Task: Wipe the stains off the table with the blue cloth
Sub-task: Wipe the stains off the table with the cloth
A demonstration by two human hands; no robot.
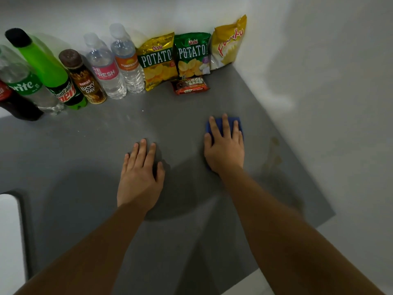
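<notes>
A blue cloth (232, 121) lies flat on the grey table (85, 145), right of centre. My right hand (224, 145) presses down on it with fingers spread, covering most of it; only its far edge and corners show. My left hand (141, 173) rests palm down on the bare table to the left, fingers slightly apart, holding nothing. Brownish stains (274, 156) mark the table near its right edge, just right of the cloth, and trail toward the near corner.
Along the back wall stand several drink bottles (63, 77) and water bottles (125, 60), then three snack bags (158, 60) and a small red bar wrapper (190, 85). A white wall bounds the table's right side. A white object (8, 231) sits at the left edge.
</notes>
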